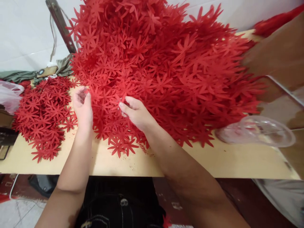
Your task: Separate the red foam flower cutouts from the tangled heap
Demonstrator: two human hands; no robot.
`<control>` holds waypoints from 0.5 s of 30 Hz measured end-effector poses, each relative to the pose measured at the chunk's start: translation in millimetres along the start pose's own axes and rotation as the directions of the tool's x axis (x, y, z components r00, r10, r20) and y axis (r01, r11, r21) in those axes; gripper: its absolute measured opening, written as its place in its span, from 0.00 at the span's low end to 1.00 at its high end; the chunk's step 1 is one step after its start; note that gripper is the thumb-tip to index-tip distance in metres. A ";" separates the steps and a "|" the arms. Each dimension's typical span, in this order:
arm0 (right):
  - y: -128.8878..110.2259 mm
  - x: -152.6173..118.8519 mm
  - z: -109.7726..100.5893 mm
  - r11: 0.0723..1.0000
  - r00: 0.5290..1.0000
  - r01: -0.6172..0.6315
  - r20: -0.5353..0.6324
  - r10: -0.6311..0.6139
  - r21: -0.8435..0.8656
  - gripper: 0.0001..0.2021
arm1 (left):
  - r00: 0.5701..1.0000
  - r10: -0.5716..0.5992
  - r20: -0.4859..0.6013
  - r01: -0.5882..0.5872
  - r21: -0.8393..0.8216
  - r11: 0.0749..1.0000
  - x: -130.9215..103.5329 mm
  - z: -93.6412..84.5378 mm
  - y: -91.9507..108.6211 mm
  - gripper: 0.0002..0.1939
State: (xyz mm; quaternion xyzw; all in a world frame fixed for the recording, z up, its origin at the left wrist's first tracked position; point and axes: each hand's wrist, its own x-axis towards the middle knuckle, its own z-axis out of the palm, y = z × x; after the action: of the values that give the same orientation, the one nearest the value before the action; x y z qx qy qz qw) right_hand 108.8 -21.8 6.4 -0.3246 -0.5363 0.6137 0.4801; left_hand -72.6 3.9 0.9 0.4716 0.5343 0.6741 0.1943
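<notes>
A large heap of red artificial flower-shaped leaves [152,66] with narrow, splayed lobes covers the middle of the table. My right hand [136,110] is at the heap's front left, thumb and fingers pinched on one red artificial leaf [117,102]. To its left, my left hand [83,103] is raised at the heap's edge with its fingers curled in towards the thumb. A bit of red shows by that thumb, but I cannot make out what is held. Beside my left hand lies a smaller pile of the same red leaves [46,110].
A clear plastic container [268,131] lies at the right of the pale wooden table [201,163], near cardboard boxes [275,60]. At the left are a plastic bag [9,96] and green cloth [20,76]. A dark metal bar [61,27] leans behind the heap.
</notes>
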 end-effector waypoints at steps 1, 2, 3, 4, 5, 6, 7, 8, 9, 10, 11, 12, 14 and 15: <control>-0.4 -0.3 0.9 1.000 1.000 0.006 -0.028 -0.006 -0.014 0.20 | 0.997 0.073 -0.023 -0.071 0.084 0.994 -0.5 -2.6 -2.8 0.20; -1.2 -1.0 2.3 0.999 0.998 0.018 -0.060 -0.020 -0.032 0.22 | 0.990 0.138 -0.042 -0.129 0.168 0.977 -2.5 -4.3 -3.6 0.22; -2.1 -2.0 3.9 0.998 0.995 0.033 -0.097 -0.038 -0.051 0.22 | 0.981 0.189 -0.050 -0.172 0.243 0.955 -6.1 -4.9 -2.1 0.23; -3.1 -3.3 5.4 0.996 0.989 0.046 -0.135 -0.055 -0.070 0.22 | 0.970 0.237 -0.050 -0.212 0.299 0.930 -11.0 -4.2 1.6 0.23; -3.9 -4.7 6.6 0.995 0.982 0.054 -0.173 -0.068 -0.086 0.22 | 0.960 0.278 -0.035 -0.252 0.326 0.911 -17.1 -2.3 7.0 0.23; -4.4 -6.0 7.3 0.994 0.974 0.053 -0.216 -0.074 -0.098 0.21 | 0.955 0.297 0.019 -0.287 0.319 0.903 -23.9 0.7 13.6 0.21; -4.3 -7.1 7.3 0.994 0.964 0.045 -0.257 -0.070 -0.104 0.21 | 0.949 0.304 0.089 -0.317 0.274 0.908 -31.0 4.7 20.6 0.19; -3.7 -8.0 6.6 0.994 0.955 0.029 -0.290 -0.058 -0.103 0.20 | 0.935 0.302 0.187 -0.337 0.203 0.919 -38.2 9.4 27.3 0.17; -2.4 -8.6 5.3 0.995 0.949 0.010 -0.313 -0.040 -0.096 0.20 | 0.906 0.277 0.319 -0.332 0.131 0.934 -45.0 14.4 33.0 0.16; -0.5 -9.0 3.5 0.996 0.945 -0.003 -0.325 -0.025 -0.084 0.20 | 0.865 0.252 0.434 -0.311 0.069 0.948 -51.1 19.3 37.2 0.17; 1.8 -9.3 1.6 0.997 0.943 -0.006 -0.331 -0.018 -0.071 0.21 | 0.835 0.219 0.505 -0.268 0.026 0.963 -56.5 23.8 39.7 0.18; 4.5 -9.5 -0.3 0.998 0.944 -0.002 -0.331 -0.018 -0.059 0.21 | 0.811 0.196 0.552 -0.233 -0.003 0.972 -60.8 27.6 40.5 0.19; 10.2 -10.4 -3.1 0.999 0.949 0.015 -0.315 -0.028 -0.045 0.22 | 0.825 0.148 0.545 -0.157 -0.030 0.987 -66.0 32.7 38.2 0.18; 12.8 -11.2 -3.8 0.998 0.955 0.027 -0.294 -0.041 -0.049 0.22 | 0.837 0.114 0.535 -0.112 -0.037 0.993 -67.0 33.9 35.8 0.16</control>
State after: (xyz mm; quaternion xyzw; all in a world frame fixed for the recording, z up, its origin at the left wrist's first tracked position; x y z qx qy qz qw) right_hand 112.9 -30.5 -8.1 -0.4138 -0.4777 0.5380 0.5579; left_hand -3.2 -41.9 4.0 0.6712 0.4285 0.5271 0.2968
